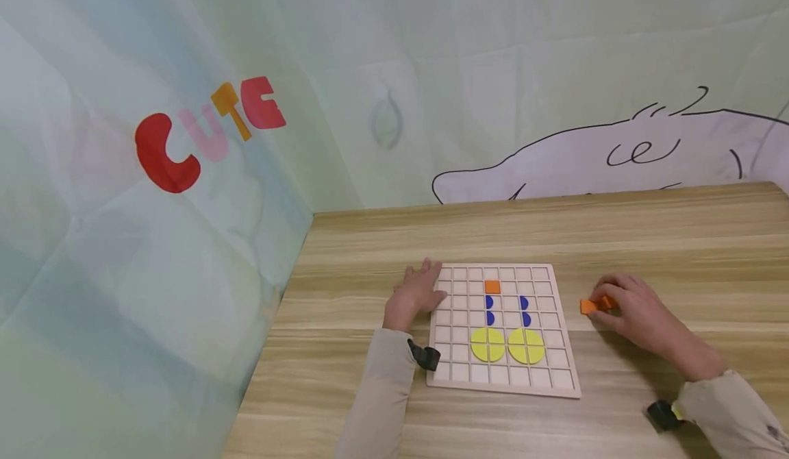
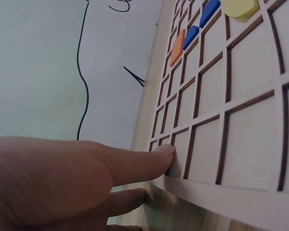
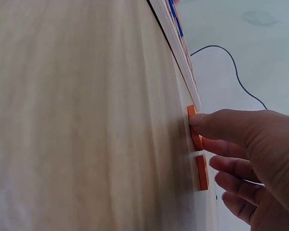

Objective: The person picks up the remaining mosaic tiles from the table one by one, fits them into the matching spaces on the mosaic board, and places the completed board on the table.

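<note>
A pale wooden grid board (image 1: 459,375) lies on the table. My left hand (image 1: 418,293) is at its upper left corner, fingers spread beside the edge and a straight thumb (image 2: 156,159) resting on the board's top. One orange square tile (image 1: 492,287), blue half-round tiles (image 1: 527,319) and yellow quarter-round tiles (image 1: 487,344) forming two circles sit in the grid. Right of the board, my right hand (image 1: 637,315) pinches an orange tile (image 3: 192,111) between thumb and index finger, low over the tabletop. Another orange tile (image 3: 202,172) lies close by, beneath the other fingers.
The wood-grain table (image 1: 370,240) extends around the board, its back edge against a printed fabric backdrop (image 1: 431,103). Another fabric wall with the letters CUTE (image 1: 168,154) stands at the left. Black wrist cameras (image 1: 425,355) are strapped to both wrists.
</note>
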Demonstrator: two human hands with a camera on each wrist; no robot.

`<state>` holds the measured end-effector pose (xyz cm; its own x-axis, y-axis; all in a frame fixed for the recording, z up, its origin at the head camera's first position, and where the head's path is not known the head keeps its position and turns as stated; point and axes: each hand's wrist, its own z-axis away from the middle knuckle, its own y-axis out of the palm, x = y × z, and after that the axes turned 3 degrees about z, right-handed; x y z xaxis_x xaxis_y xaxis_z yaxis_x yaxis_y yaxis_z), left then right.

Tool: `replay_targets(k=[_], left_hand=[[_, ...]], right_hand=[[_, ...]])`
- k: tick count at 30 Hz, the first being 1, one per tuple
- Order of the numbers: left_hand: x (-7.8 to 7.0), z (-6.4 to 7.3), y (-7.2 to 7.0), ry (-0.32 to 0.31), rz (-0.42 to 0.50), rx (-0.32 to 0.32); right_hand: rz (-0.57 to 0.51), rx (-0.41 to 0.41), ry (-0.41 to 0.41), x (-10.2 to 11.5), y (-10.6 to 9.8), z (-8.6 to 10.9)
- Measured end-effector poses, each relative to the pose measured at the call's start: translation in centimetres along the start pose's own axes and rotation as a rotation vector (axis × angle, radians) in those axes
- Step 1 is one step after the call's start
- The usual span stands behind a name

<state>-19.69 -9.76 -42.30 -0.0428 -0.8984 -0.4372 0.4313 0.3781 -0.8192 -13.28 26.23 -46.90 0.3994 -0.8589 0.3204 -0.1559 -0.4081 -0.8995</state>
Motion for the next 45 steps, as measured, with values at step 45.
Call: replay_targets(k=[45], left_hand=[[0.0, 0.1, -0.1, 0.01, -0.002, 0.01]], right_hand=[[-0.009, -0.131, -0.071, 1.9, -2.0, -0.8]])
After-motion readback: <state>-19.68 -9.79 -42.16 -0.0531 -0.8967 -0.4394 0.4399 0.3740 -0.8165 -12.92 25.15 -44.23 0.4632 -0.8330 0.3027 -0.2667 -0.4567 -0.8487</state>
